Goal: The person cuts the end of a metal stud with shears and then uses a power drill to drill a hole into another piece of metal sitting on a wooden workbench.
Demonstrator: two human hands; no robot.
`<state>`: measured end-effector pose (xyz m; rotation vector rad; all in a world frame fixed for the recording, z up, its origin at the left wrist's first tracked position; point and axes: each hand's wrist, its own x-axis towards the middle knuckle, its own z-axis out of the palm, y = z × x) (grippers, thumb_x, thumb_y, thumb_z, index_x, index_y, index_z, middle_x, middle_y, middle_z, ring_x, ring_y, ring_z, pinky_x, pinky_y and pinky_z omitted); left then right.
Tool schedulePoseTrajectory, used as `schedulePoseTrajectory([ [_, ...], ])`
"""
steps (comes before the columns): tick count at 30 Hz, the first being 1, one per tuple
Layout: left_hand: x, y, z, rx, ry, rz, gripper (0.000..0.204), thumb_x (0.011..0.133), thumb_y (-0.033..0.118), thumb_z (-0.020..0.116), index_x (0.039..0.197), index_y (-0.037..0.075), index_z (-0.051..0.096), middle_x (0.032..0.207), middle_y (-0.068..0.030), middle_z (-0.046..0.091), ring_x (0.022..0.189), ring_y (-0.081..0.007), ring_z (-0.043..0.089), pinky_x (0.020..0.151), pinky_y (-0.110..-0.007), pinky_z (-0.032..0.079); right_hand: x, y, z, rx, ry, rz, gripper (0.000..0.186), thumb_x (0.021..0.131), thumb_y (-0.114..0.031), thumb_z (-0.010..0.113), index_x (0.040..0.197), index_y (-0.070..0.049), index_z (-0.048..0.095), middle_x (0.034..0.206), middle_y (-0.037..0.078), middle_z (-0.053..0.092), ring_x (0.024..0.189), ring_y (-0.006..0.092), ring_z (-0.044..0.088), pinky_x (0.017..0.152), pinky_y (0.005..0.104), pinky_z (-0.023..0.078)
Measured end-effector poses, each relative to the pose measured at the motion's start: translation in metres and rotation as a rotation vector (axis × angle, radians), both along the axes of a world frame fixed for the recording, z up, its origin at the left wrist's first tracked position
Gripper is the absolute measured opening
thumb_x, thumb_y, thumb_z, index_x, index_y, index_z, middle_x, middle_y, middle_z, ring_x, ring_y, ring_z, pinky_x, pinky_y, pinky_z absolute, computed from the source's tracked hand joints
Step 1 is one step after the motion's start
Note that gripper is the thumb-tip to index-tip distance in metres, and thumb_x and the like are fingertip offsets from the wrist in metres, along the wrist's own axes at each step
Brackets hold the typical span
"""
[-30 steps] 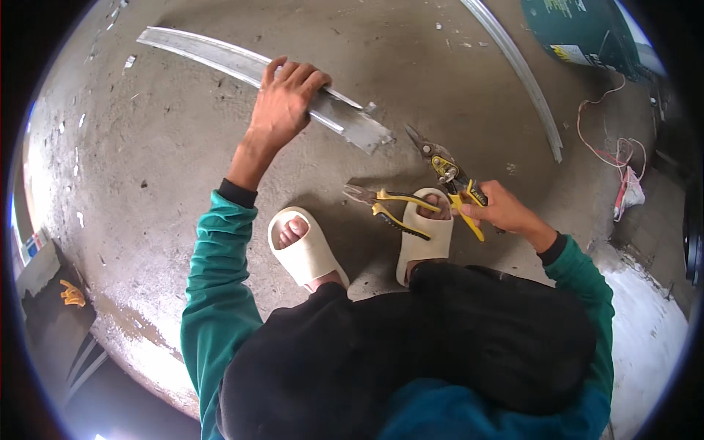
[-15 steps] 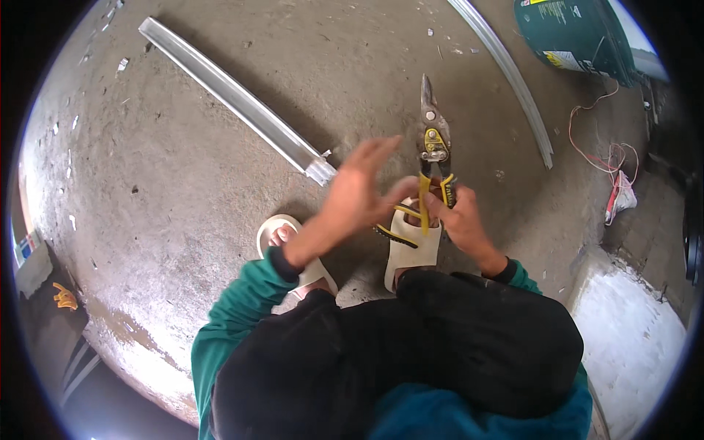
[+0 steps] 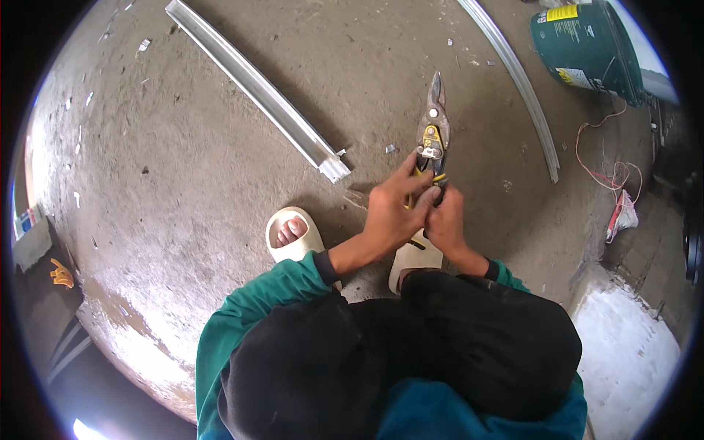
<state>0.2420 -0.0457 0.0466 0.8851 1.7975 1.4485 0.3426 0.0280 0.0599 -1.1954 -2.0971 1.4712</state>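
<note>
A pair of tin snips (image 3: 432, 136) with yellow and black handles points away from me, its jaws together. My right hand (image 3: 445, 220) is wrapped round the handles. My left hand (image 3: 396, 202) is closed on the handles from the other side, fingers just below the pivot, and the two hands touch. They hide most of the grips. Below them, a short yellow and black piece (image 3: 418, 243) shows over my right sandal (image 3: 418, 258); I cannot tell whether it belongs to the snips. To the left, a metal channel (image 3: 257, 88) lies on the floor, its near end cut and bent.
Another long metal strip (image 3: 517, 81) lies at the right. Beyond it a green bucket (image 3: 587, 51) lies on its side, near a tangled red cord (image 3: 620, 176). A white block (image 3: 623, 352) stands at the lower right. Small metal scraps (image 3: 390, 148) dot the concrete floor.
My left hand, raised and spread beside the snips before, has come down onto their handles. The handles, spread before, are now mostly covered. The view has shifted slightly.
</note>
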Motion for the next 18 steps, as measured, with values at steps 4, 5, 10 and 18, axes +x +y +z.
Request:
schedulePoseTrajectory([
  [4,-0.011,0.014,0.012,0.217,-0.578,0.298,0.064,0.079,0.014,0.078,0.132,-0.004,0.048,0.117,-0.0255,0.062,0.103,-0.0239,0.065,0.088,-0.034,0.053,-0.009,-0.001,0.012,-0.193,-0.087,-0.064,0.015,0.086,-0.009,0.061,0.09,0.005,0.058,0.069,0.013,0.063,0.062,0.0171,0.062,0.056,0.0329,0.047],
  [5,-0.019,0.013,0.017,0.091,-0.425,0.168,0.066,0.078,0.015,0.078,0.133,-0.004,0.047,0.116,-0.0257,0.062,0.104,-0.0243,0.064,0.09,-0.034,0.052,-0.01,-0.001,0.012,-0.194,-0.082,-0.058,0.013,0.086,-0.007,0.061,0.091,0.004,0.058,0.069,0.013,0.063,0.062,0.0169,0.062,0.056,0.0324,0.047],
  [10,-0.019,0.009,0.013,-0.06,-0.397,0.056,0.069,0.077,0.016,0.081,0.131,-0.009,0.046,0.114,-0.0252,0.063,0.106,-0.024,0.062,0.094,-0.035,0.051,-0.003,-0.006,-0.007,-0.11,-0.062,-0.032,0.015,0.086,-0.008,0.061,0.094,0.004,0.057,0.074,0.017,0.064,0.068,0.023,0.064,0.061,0.0365,0.048],
  [18,-0.01,0.008,0.005,0.074,-0.5,0.141,0.07,0.078,0.014,0.079,0.13,-0.015,0.042,0.115,-0.0242,0.062,0.109,-0.0239,0.061,0.095,-0.035,0.05,-0.006,-0.007,-0.01,-0.025,-0.082,-0.02,0.018,0.085,-0.01,0.062,0.094,0.003,0.056,0.082,0.021,0.064,0.078,0.0315,0.065,0.068,0.0401,0.048],
])
